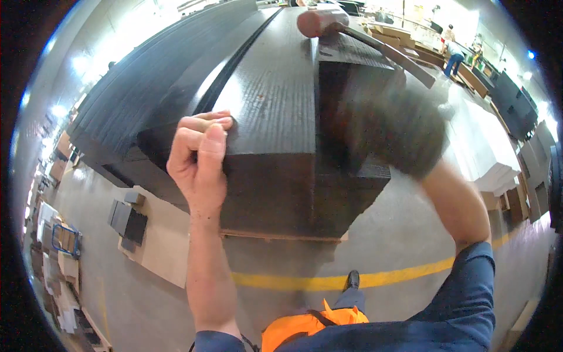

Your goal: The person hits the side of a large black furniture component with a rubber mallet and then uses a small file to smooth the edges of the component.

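Note:
My bare left hand is at the near edge of a black wood-grain panel, beside a long dark groove. Its fingers are curled and the thumb presses against them; whatever they pinch, if anything, is hidden or too small to name. My right hand, in a dark glove, is smeared by motion at the right side of the stacked panels, and its fingers cannot be made out. Beyond it a mallet with a reddish, pale head rests on the panels, its handle slanting toward the glove.
Below the stack, a tan board holds dark blocks. A yellow floor line crosses near my shoe. White stacked panels stand at right, a blue-framed cart at left. Another person bends at the far right.

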The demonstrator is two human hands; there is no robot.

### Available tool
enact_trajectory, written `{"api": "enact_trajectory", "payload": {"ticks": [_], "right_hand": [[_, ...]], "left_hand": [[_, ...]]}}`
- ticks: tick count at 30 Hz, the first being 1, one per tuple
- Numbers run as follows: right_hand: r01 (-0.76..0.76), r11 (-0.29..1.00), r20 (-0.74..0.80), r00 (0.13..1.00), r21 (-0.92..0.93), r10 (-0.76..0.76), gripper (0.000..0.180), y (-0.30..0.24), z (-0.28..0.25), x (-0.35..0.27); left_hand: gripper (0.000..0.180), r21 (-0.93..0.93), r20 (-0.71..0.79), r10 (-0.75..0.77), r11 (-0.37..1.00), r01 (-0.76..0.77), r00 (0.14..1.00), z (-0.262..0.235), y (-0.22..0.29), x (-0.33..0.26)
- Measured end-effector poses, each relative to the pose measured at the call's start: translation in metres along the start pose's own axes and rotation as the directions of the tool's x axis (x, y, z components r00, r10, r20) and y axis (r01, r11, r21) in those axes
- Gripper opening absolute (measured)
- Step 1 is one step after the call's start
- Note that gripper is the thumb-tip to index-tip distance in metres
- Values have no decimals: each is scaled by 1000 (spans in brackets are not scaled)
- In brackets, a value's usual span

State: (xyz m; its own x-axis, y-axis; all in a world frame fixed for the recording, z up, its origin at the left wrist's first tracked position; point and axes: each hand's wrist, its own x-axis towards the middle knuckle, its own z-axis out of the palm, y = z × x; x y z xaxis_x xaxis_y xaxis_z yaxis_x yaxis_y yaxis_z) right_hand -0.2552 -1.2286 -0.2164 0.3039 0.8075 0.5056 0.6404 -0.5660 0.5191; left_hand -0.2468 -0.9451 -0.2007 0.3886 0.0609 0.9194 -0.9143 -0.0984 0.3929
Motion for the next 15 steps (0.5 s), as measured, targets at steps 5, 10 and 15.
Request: {"api": "enact_trajectory", "payload": {"ticks": [5, 10, 15], "right_hand": [[-110, 851, -227, 939, 514, 259, 23, 14, 5, 6], [213, 908, -16, 975, 360, -223, 19, -87, 41, -51], [148, 872, 17, 984, 467, -176, 18, -103, 78, -63]], "left_hand": [[18, 29, -4, -20, 999, 20, 1000, -12, -1, -1], [18, -36, -16, -1, 999, 1, 1000, 7, -7, 2], [20, -56, -55, 19, 998, -22, 998, 5, -3, 4]]}}
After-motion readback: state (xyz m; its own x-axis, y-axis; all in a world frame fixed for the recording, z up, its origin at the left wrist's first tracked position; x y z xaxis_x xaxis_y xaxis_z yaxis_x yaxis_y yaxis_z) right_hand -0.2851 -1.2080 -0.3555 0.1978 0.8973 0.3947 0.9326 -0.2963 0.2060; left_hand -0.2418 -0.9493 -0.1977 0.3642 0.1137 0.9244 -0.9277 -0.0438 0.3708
